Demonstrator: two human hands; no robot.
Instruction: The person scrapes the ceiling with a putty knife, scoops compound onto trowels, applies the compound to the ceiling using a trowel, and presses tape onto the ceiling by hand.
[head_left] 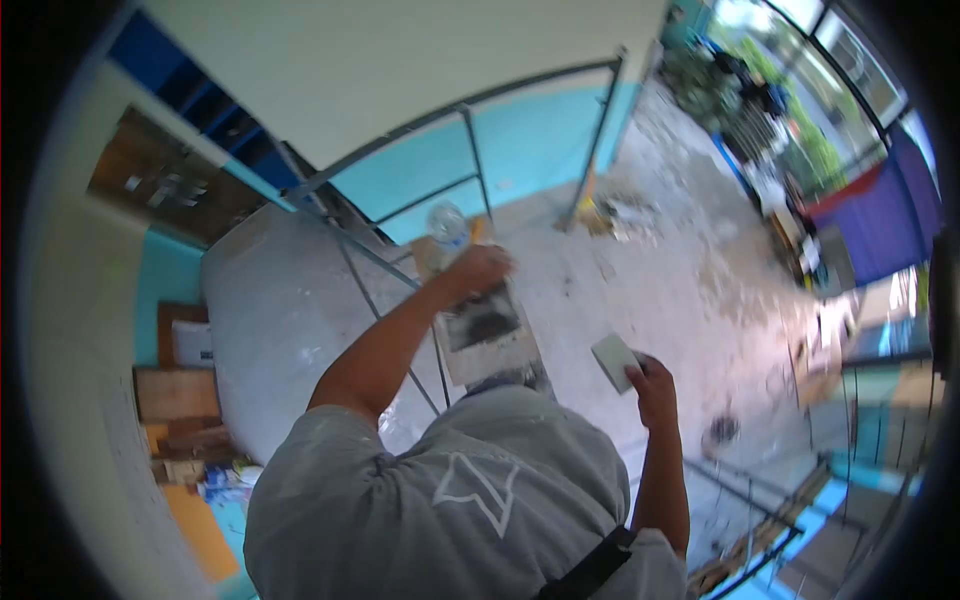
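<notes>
My right hand point(656, 388) is closed around the near edge of a pale, flat rectangular piece point(614, 362), held out to the right of my body. My left hand point(484, 270) reaches forward over a narrow board point(463, 368); its fingers are blurred, so I cannot make out whether they hold anything. Just below that hand, a rectangular tray-like thing with a dark-smeared surface point(483, 322) lies on the board. Beyond the hand stands a clear plastic bottle point(447, 224), partly hidden by my left forearm.
A grey metal scaffold frame point(400, 133) rises in front of me and to the left. Far below is a stained floor point(580, 290). Debris point(625, 215) lies by the turquoise wall point(530, 140). Purple cloth point(890, 215) hangs at the right near windows.
</notes>
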